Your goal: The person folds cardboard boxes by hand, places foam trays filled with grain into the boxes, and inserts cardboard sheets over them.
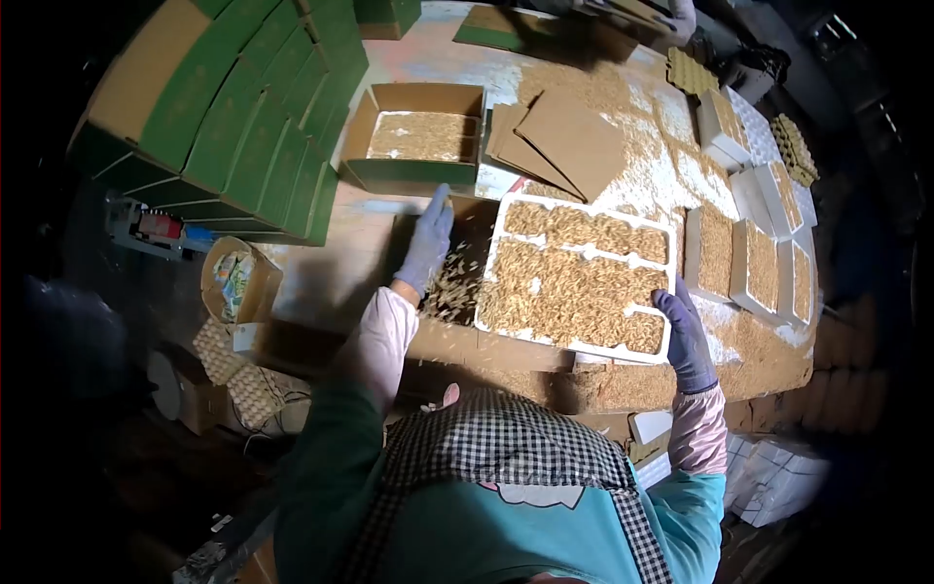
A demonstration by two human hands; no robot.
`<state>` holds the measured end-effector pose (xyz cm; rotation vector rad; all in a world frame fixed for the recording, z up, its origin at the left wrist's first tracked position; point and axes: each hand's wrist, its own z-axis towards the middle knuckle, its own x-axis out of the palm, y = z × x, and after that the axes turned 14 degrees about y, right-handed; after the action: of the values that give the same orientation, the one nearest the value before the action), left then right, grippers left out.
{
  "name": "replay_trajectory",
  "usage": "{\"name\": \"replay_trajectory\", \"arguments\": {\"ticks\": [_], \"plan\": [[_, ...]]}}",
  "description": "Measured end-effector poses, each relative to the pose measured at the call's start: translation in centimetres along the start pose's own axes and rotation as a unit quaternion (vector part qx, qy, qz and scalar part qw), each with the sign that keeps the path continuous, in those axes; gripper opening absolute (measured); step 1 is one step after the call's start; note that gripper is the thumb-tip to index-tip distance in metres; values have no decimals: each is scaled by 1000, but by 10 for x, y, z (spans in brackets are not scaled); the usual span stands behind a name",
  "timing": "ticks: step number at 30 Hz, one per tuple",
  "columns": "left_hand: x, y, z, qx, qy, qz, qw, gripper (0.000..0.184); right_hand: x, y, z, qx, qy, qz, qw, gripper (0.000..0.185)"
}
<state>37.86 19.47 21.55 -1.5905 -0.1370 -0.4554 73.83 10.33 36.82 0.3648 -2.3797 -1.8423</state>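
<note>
Both of my hands wear greyish gloves. My right hand (687,339) grips the right edge of a white foam tray (623,354), thumb on top. Tan husks (555,292) fill and cover the tray, with bits of white divider showing through. Loose husks (452,292) spill off its left side over an open cardboard box (448,341), whose inside is dark. My left hand (426,245) hovers above that box, apart from the tray, fingers stretched out and holding nothing. Beyond it stands an open green carton (413,178) with a husk-covered white tray inside.
Brown cardboard sheets (574,141) lie behind the tray. Green cartons (224,127) are stacked at left, above a small box of packets (238,273). Several husk-filled white trays (713,251) and pulp egg trays (793,148) line the right. Another person's arm (681,19) shows at the top.
</note>
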Motion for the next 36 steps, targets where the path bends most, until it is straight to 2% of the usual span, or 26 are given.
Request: {"name": "replay_trajectory", "arguments": {"ticks": [1,2,3,6,10,11,13,14,15,16,18,19,20,22,23,24,25,26,28,30,31,32,34,35,36], "plan": [[0,-2,-1,-8,10,-54,998,49,19,18,7,21,17,31,999,57],[-3,-4,-3,-16,21,-109,994,49,30,21,17,40,25,6,999,58],[-9,-1,-4,1,73,-64,995,51,33,29,23,44,42,-19,998,58],[-38,1,-8,-6,49,-121,991,52,39,35,36,45,55,-37,997,56],[-37,3,-8,43,-6,-74,996,48,35,24,33,-3,19,-25,1000,54],[-27,-2,-11,17,-25,-87,996,47,37,24,33,3,20,-26,999,54],[-13,11,-9,45,-31,22,998,46,42,31,33,9,38,-67,997,53],[-6,14,-8,53,-29,87,994,46,30,11,35,7,25,-46,999,51],[1,11,-9,72,-46,163,983,45,29,8,39,-5,56,-77,995,51],[1,9,-7,74,-37,181,980,44,32,6,43,-16,88,-108,990,52],[-1,4,-8,73,-27,172,982,43,47,9,50,50,108,-32,992,54],[-5,3,-8,66,-13,161,985,43,47,-2,50,22,112,-37,993,56],[-8,0,-9,68,-18,164,984,43,52,-5,55,83,70,-22,994,57],[-8,-11,-11,70,17,187,980,45,53,-22,64,90,134,-50,986,58],[-11,-20,-13,48,34,214,975,46,52,-28,72,117,161,20,980,58],[-12,-18,-14,50,45,214,975,46,23,-58,84,179,196,-82,961,53],[-12,-12,-13,63,42,258,963,46,32,-48,87,180,210,-283,918,50],[-11,-6,-14,76,39,301,950,46,44,-40,93,178,217,-472,836,48],[-8,-20,-21,9,31,297,954,47,61,-28,104,178,207,-574,772,49],[-13,-15,-19,38,17,320,946,47,78,-34,102,249,93,-701,662,52],[-10,-15,-19,36,22,353,935,47,97,2,93,241,56,-683,688,57],[-4,-17,-19,33,17,350,936,47,98,24,90,214,85,-666,709,54],[9,-28,-14,-58,-6,364,930,48,66,33,110,27,95,-557,824,49],[12,-33,-11,-109,-8,337,935,46,52,37,141,43,68,-509,857,48],[10,-30,-10,-115,-25,340,933,46,32,24,182,10,46,-506,861,56]]}}
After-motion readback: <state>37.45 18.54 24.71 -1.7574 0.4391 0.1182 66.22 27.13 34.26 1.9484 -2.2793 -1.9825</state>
